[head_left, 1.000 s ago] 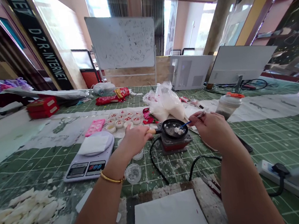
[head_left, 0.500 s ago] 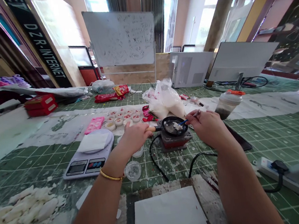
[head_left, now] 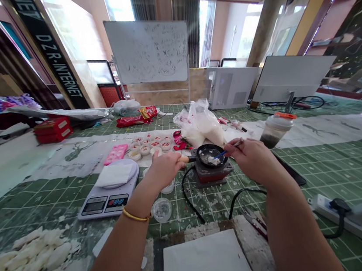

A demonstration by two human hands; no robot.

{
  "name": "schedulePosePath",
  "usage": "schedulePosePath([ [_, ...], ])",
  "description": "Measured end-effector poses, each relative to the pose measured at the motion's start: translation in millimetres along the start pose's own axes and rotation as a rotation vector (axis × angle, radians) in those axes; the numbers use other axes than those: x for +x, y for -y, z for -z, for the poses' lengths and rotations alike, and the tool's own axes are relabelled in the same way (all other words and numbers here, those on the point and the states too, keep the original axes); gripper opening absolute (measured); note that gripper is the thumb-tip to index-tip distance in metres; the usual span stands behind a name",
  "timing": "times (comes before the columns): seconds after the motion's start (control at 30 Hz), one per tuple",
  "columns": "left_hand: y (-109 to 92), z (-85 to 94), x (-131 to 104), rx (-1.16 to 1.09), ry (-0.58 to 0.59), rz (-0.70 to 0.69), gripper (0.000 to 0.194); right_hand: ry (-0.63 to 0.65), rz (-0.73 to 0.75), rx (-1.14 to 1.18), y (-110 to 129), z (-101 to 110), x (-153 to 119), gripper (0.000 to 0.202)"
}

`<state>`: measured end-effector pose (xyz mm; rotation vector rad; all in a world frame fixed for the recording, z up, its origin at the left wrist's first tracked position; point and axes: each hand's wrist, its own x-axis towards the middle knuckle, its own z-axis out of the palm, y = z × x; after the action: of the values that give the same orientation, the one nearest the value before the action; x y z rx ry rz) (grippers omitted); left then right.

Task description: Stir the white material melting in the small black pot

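My left hand (head_left: 166, 167) is closed round the wooden handle of a small black frying pan (head_left: 204, 164). The pan sits on a small hot plate (head_left: 213, 176) with a dark red body. Between the fingers of my right hand (head_left: 247, 156) is a thin blue stick (head_left: 220, 154), its kind unclear, whose tip reaches into the pan. At that tip lies a whitish lump (head_left: 213, 160), partly soft-looking, in the pan. Several clear cups with red bits on white filling (head_left: 155, 144) stand behind my left hand.
A kitchen scale (head_left: 109, 197) with white paper stands at left, whitish chunks (head_left: 28, 260) nearer me. Bags of white material (head_left: 204, 126) lie behind the pan. A lidded jar (head_left: 275, 129), scissors (head_left: 255, 221) and a power strip (head_left: 346, 220) are at right. The cord (head_left: 188, 196) loops before the hot plate.
The stick's tip and the whitish lump have shifted slightly left and toward me within the pan. My left hand keeps its hold on the handle. The whole view has tilted up a little.
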<state>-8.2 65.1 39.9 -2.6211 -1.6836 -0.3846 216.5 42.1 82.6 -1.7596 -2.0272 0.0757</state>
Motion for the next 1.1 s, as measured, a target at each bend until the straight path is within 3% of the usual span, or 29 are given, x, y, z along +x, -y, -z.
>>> schedulePosePath([
  [0.27, -0.2, 0.3, -0.4, -0.016, 0.000, -0.003, 0.027, -0.024, -0.024, -0.068, -2.2, -4.0, 4.0, 0.031],
  [0.47, 0.5, 0.4, -0.4, 0.000, -0.010, -0.013, 0.029, 0.016, 0.047, 0.010, 0.3, -4.0, 1.7, 0.030],
  [0.63, 0.6, 1.6, -0.6, -0.001, 0.011, -0.019, 0.029, -0.027, -0.016, -0.102, -4.5, -4.2, 1.6, 0.033],
  [0.8, 0.2, 1.0, -0.4, 0.012, -0.013, -0.015, 0.028, 0.015, 0.075, -0.024, -0.5, -5.2, -1.5, 0.031],
  [0.93, 0.3, 1.1, -0.8, -0.008, 0.002, -0.014, 0.028, 0.006, -0.005, -0.114, -1.2, -7.7, 1.4, 0.032],
  [1.1, 1.3, 0.4, -0.6, -0.005, -0.004, -0.010, 0.028, 0.020, 0.022, -0.100, -0.4, -1.7, -2.9, 0.033],
])
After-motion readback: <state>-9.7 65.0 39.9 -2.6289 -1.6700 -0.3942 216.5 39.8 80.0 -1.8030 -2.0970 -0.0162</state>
